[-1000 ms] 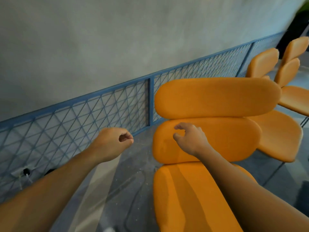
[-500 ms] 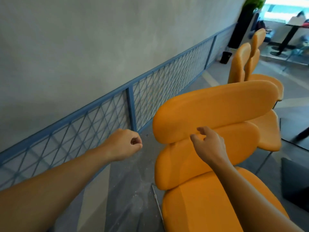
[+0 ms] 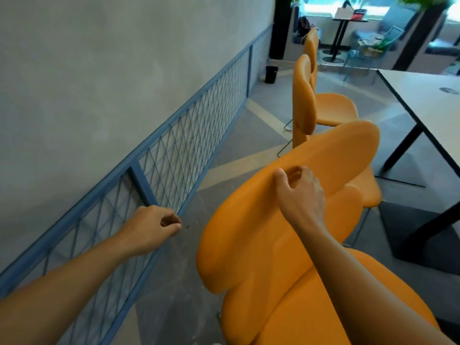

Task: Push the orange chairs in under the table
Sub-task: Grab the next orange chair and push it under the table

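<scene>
white surface [image 3: 423, 103] 2 o'clock | grey wall [image 3: 99, 70], blue mesh rail [image 3: 189, 155] 10 o'clock | bin [image 3: 271, 74] 12 o'clock, contents unseen | right hand [image 3: 302, 197] grips nearest orange chair [image 3: 249, 245], 5 o'clock, beside surface | left hand [image 3: 151, 227] 8 o'clock, fisted, empty

Looks like a shared office or co-working lounge: matching orange chairs [image 3: 302, 100] lined along a long white table [image 3: 423, 103], blue mesh panelling [image 3: 189, 145] on a concrete wall, and a tall bistro table [image 3: 339, 38] and planters [image 3: 420, 31] by bright windows.
</scene>
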